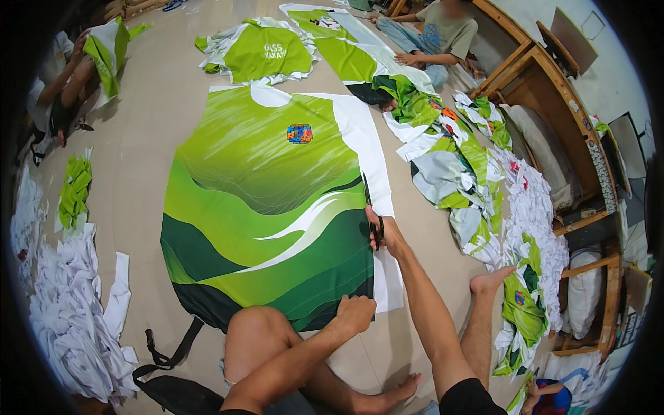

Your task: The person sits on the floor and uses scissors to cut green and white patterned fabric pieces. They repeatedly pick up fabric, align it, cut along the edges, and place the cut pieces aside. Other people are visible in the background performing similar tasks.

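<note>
Printed green fabric panel (pixel 266 207) lies flat on the floor (pixel 145 131), a jersey-shaped print with a white paper-like border (pixel 366 145) down its right side; its near edge sits just in front of the person's bent knee.

Going left to right:

1. At the far left, crumpled white offcuts (pixel 66 311) are heaped near a small pile of green scraps (pixel 74 190), well apart from the cut line. A black strap (pixel 166 353) lies on the floor near the panel's near left corner.

2. The left hand (pixel 354 312) presses on the near edge of the panel, fingers curled together into a loose fist on the cloth. Judged from this, it serves as an anchor; keeping it flat and close to the cut would hold the fabric from creeping.

3. The right hand (pixel 387 234) has its fingers clamped through the handles of the scissors (pixel 371 207), whose blades point far along the seam between green print and white border. Whether the blades are parted I cannot tell. A clean cut probably calls for long strokes hugging the green edge, the lower blade sliding along the floor.

4. Further right, cut green-and-white pieces (pixel 449 166) trail beside the person's bare foot (pixel 492 280), near wooden furniture (pixel 553 90). Another person (pixel 436 34) sits at the far side.
</note>
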Demonstrator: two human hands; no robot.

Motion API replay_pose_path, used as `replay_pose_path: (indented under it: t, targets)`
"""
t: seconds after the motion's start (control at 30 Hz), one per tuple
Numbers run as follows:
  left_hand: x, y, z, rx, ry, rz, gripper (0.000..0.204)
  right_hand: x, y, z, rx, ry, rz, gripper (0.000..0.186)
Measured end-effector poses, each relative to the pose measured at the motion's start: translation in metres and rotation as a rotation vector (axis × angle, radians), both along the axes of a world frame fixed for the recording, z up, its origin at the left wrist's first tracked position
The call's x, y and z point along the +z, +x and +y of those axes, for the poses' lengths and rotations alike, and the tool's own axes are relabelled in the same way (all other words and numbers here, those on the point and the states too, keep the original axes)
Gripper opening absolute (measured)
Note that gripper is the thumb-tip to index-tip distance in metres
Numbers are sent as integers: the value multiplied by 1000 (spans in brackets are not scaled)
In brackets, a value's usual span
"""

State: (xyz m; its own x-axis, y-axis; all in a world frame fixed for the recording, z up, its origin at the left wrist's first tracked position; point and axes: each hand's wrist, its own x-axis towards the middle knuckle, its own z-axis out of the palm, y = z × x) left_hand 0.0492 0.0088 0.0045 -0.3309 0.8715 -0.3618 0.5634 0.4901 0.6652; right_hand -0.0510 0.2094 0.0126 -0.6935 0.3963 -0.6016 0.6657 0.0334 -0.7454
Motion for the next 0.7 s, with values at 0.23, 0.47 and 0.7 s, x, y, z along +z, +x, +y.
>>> replay_pose_path:
  t: [0.23,0.47,0.7]
  targets:
    - [-3,-1,-1,11,-4,-41,20,-16,-13,2,30,90,81,69]
    - [-8,4,1,1,20,-14,21,-10,-42,16,-27,51,38,70]
    - [-12,2,0,36,35,-40,14,-17,-53,16,9,25,77,71]
